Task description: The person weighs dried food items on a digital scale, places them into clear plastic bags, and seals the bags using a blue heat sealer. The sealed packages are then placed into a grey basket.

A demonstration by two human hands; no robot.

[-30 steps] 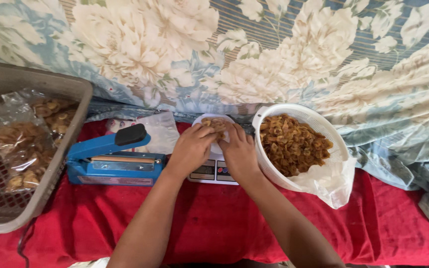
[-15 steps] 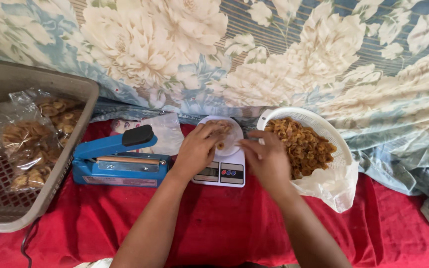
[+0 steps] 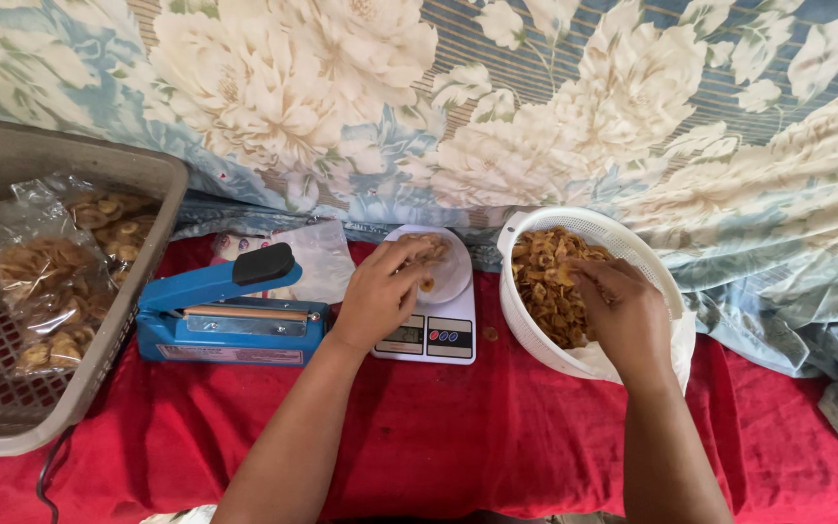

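Resting on the white kitchen scale (image 3: 431,330), left hand (image 3: 380,296) is pinching the snack-filled clear bag (image 3: 434,262) with curled fingers, right hand (image 3: 623,315) is reaching into the white basket (image 3: 632,247), fingers closing on fried chips (image 3: 545,281), blue heat sealer (image 3: 230,311) lying just beside the scale.

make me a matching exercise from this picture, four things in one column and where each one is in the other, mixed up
Things:
1. left hand
2. right hand
3. blue heat sealer
4. packed snack bags

Places:
A. in the grey basket at far left
B. over the dish on the white scale
C. in the white bowl of chips
D. on the red cloth, between basket and scale

Pairs: 1-B, 2-C, 3-D, 4-A
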